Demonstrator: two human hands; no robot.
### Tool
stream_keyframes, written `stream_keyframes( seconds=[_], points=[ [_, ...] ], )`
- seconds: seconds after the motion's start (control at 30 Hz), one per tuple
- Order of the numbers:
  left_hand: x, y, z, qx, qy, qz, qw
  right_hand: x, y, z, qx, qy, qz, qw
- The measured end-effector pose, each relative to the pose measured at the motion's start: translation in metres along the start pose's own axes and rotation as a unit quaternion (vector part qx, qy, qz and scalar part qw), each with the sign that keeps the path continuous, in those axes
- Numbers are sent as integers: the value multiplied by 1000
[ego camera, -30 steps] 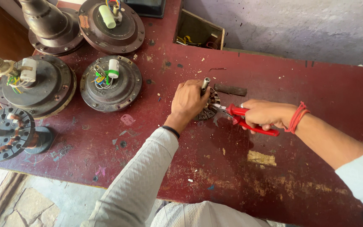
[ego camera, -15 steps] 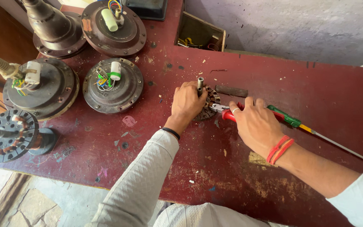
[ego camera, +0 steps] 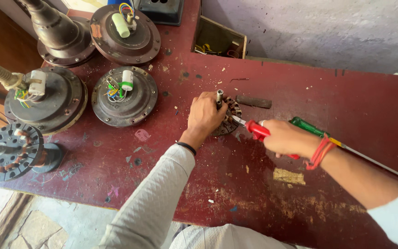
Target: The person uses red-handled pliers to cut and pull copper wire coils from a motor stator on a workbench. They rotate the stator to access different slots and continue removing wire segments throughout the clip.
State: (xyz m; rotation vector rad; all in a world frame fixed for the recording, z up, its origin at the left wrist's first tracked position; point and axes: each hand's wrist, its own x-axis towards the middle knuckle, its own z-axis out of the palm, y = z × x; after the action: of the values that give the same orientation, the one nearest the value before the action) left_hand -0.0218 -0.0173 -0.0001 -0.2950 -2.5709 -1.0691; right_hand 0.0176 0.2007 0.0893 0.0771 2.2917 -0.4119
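Fingers (ego camera: 207,102) of left hand (ego camera: 203,115) are clamped on wound stator (ego camera: 230,121); red-handled pliers (ego camera: 256,130) are gripped by right hand (ego camera: 287,138).

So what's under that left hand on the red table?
A small round motor core with copper windings and an upright shaft, partly showing past the left hand. The hand covers its left half.

Glossy red plastic pliers handles (ego camera: 258,130), copper-wound metal stator (ego camera: 230,121), scuffed matt-painted wooden table (ego camera: 346,106).
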Motion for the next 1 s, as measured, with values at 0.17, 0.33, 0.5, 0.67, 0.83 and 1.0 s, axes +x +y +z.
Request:
stream_keyframes(
  seconds=[0.17, 0.33, 0.5, 0.67, 0.83, 1.0],
  points=[
    [-1, -4, -1, -12, -20, -85, 996, -15, -5, 25, -269, 273, -191, 904],
    [3, -6, -4, -46, -25, -99, 994, -25, -21, 16, -336, 312, -185, 869],
    [4, -7, -11, -84, -40, -96, 991, -5, -22, -22, 76, -54, -59, 994],
    [1, -4, -12, -69, -14, -106, 992, 1, -16, -23, 236, -109, -30, 965],
    [0, -3, -12, -94, -11, -134, 986, -24, -27, -6, -115, 45, -24, 992],
    [2, -4, -11, -75, -28, -117, 990, -51, -29, 0, -293, 283, -198, 892]
  ],
)
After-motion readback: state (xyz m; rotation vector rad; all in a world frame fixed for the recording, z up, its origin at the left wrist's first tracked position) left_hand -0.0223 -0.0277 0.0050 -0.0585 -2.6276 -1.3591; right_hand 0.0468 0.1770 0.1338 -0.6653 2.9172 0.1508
